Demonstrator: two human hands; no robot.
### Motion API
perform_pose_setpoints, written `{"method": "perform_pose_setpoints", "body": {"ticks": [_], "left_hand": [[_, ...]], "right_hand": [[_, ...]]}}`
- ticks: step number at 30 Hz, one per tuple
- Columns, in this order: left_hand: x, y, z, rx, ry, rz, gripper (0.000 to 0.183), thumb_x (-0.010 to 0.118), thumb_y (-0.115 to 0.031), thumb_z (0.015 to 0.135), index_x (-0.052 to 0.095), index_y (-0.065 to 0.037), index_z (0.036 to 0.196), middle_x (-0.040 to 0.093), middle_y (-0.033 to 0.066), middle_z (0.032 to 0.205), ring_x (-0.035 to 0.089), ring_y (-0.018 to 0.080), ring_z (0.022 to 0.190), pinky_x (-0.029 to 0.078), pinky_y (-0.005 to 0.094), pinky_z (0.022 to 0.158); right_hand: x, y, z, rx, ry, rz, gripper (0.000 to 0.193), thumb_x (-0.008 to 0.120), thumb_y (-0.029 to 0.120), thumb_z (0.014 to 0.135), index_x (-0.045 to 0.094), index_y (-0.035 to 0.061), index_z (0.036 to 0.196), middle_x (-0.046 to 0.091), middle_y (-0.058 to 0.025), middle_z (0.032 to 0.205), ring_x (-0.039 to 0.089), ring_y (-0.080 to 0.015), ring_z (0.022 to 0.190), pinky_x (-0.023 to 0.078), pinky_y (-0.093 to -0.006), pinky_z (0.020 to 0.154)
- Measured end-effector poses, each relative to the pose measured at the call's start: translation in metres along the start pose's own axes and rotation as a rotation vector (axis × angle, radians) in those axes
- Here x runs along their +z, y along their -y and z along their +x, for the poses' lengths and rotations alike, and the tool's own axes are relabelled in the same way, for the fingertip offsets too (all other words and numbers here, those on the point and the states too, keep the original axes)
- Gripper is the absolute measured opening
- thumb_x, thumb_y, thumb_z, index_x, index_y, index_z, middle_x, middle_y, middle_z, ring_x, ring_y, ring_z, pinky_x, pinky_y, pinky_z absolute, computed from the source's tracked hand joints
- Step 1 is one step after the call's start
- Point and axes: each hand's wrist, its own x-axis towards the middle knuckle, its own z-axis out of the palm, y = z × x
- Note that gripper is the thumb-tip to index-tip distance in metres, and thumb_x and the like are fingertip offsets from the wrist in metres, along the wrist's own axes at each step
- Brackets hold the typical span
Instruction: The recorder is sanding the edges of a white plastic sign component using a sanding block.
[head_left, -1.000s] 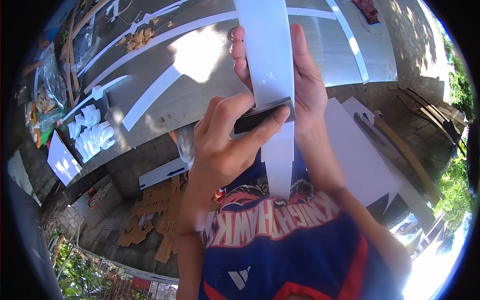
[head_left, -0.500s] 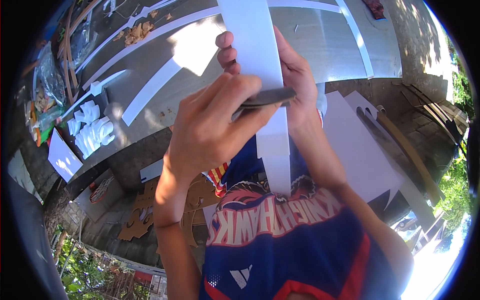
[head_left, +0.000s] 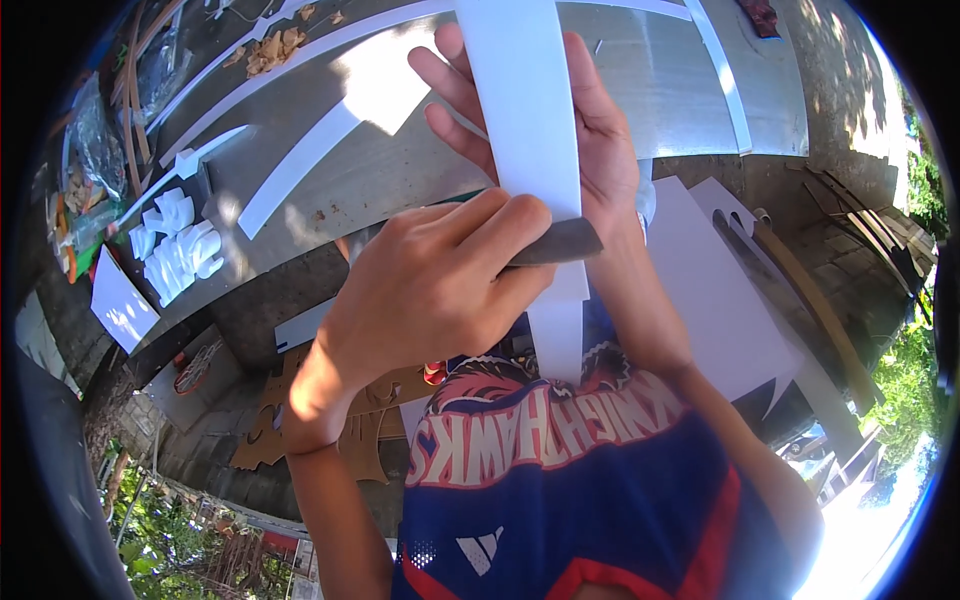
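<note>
A long white strip with a narrower lower end runs from the top edge down toward my shirt. My left hand is closed on a thin, flat dark-grey piece, which lies crosswise over the strip's lower part; its exact kind does not show. Behind the strip, my right hand supports it with the palm. The fingers are spread out past the left edge and the thumb stands up beside the right edge. The strip covers the middle of that hand.
Ahead is a grey metal table carrying white strips, curled white pieces, dry leaves and clear plastic. To the right lie large white sheets. Brown cut-out cardboard lies low on the left, near a small hoop.
My left hand has moved down along the strip with the dark-grey piece. The right hand's fingers have loosened from their curl around the edge and spread out.
</note>
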Motion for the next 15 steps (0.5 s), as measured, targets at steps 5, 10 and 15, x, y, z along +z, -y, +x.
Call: {"method": "perform_pose_setpoints", "body": {"ticks": [5, 10, 15], "left_hand": [[-0.020, 0.017, 0.035, 0.155, -0.145, 0.270, 0.027, 0.069, 0.001, 0.060, 0.067, 0.003, 0.087, 0.058, 0.0081, 0.085, 0.062, 0.0210, 0.067, 0.051, 0.0329, 0.055], [-0.035, 0.007, 0.048, 0.054, 0.035, 0.344, 0.022, 0.063, 0.007, 0.075, 0.067, 0.007, 0.097, 0.066, 0.0204, 0.101, 0.068, 0.0307, 0.081, 0.056, 0.0333, 0.067], [-0.013, -0.013, 0.024, 0.185, 0.103, 0.138, 0.015, 0.070, -0.004, 0.065, 0.063, 0.000, 0.078, 0.054, 0.0058, 0.078, 0.059, 0.0199, 0.062, 0.049, 0.0311, 0.053]], "right_hand": [[0.008, 0.002, 0.000, 0.035, 0.010, 0.047, 0.065, 0.038, 0.046, 0.100, 0.030, 0.0005, 0.145, 0.036, -0.0181, 0.147, 0.025, -0.0314, 0.141, 0.027, -0.0410, 0.115], [0.010, -0.002, -0.005, 0.030, -0.012, 0.137, 0.065, 0.038, 0.045, 0.100, 0.028, -0.0005, 0.146, 0.034, -0.0189, 0.148, 0.024, -0.0313, 0.142, 0.026, -0.0410, 0.116], [0.013, -0.009, -0.002, 0.025, 0.143, 0.130, 0.058, 0.035, 0.038, 0.103, 0.030, -0.0022, 0.144, 0.036, -0.0212, 0.147, 0.032, -0.0294, 0.139, 0.034, -0.0365, 0.112]]}}
